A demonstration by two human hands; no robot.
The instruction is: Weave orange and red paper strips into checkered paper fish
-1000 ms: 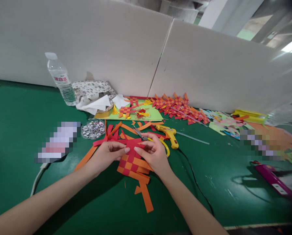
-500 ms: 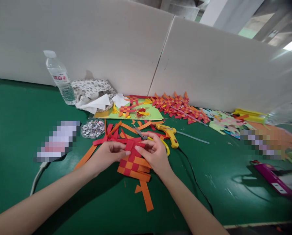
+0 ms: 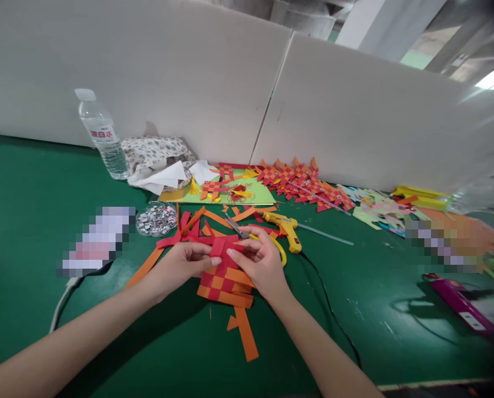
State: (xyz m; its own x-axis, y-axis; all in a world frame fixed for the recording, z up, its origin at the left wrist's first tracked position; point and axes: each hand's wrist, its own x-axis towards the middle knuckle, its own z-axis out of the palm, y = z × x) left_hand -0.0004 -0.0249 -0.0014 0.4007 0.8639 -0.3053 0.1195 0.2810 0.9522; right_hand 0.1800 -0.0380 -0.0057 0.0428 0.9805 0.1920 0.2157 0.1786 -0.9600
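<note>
Between my two hands is a woven paper piece [image 3: 216, 282] of red and orange strips in a checkered pattern. My left hand [image 3: 191, 262] pinches its upper left edge, thumb on the red strips. On the upper right, my right hand [image 3: 261, 260] is closed on the red strips, its thumb lying on top. Orange strip ends stick out below my right fingers. Yellow-handled scissors [image 3: 280, 251] lie just behind my right hand, partly covered by it. A loose orange paper strip [image 3: 247, 337] rests on the table below the woven piece.
A yellow glue gun [image 3: 286, 226] with a black cord lies right of the scissors. Behind are a dish of googly eyes [image 3: 156, 219], a pile of woven paper fish [image 3: 305, 182], a water bottle [image 3: 104, 138] and a patterned cloth [image 3: 156, 152]. A purple power strip [image 3: 458, 304] sits at right.
Almost nothing differs. Both hands keep their hold on the woven paper piece, with only slight finger shifts at the red strips. The view has tilted very slightly.
</note>
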